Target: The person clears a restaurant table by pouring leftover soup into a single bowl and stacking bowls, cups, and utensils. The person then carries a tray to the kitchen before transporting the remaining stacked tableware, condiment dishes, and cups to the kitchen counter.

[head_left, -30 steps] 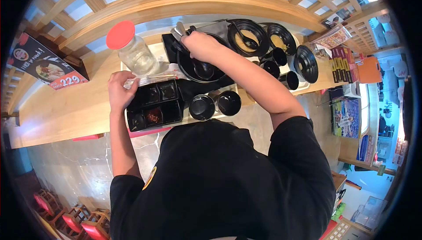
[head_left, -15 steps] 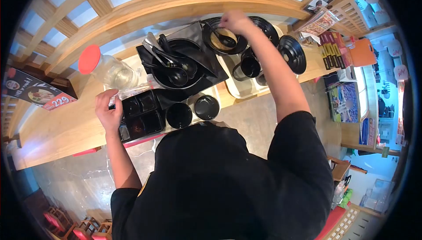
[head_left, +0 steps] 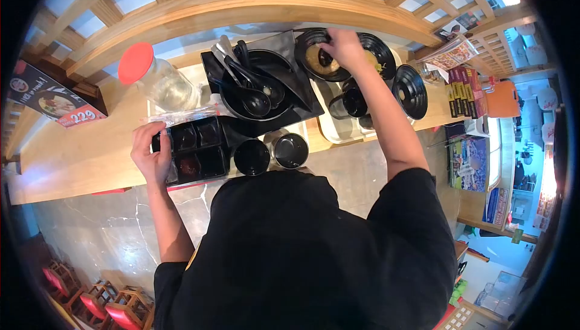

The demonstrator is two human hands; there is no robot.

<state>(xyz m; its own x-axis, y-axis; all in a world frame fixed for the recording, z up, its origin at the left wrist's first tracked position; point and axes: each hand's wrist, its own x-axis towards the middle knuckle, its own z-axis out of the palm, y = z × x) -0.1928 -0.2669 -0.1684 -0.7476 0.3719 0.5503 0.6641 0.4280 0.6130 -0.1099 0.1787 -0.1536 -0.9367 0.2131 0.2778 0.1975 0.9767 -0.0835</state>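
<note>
Hanging at one o'clock in your view, your right hand (head_left: 345, 49) is over the three o'clock side of the soup bowl (head_left: 301, 58). Its fingers are half bent, with the thumb spread off toward nine o'clock. A black spoon (head_left: 325, 59) sits in that bowl, its scoop just below your thumb; your hand covers the rest, so you cannot tell whether you grip the handle.

At nine o'clock, your left hand (head_left: 150, 150) touches the near-left end of the divided box (head_left: 198, 150). Your fingers and thumb are loosely curled, a gap between them; whether they pinch the edge or only rest there cannot be told.

The box lies at nine o'clock, with dark red bits in one compartment. At its three o'clock side stand two black cups (head_left: 252, 158). Toward eleven o'clock, a wide black bowl (head_left: 284, 70) bears several spoons (head_left: 257, 103). At ten o'clock a clear jar (head_left: 166, 88) with a red lid (head_left: 136, 63) leans in your view. Your right forearm crosses over the cream tray (head_left: 338, 133), with a ridged bowl (head_left: 417, 91) beyond it at two o'clock.
</note>
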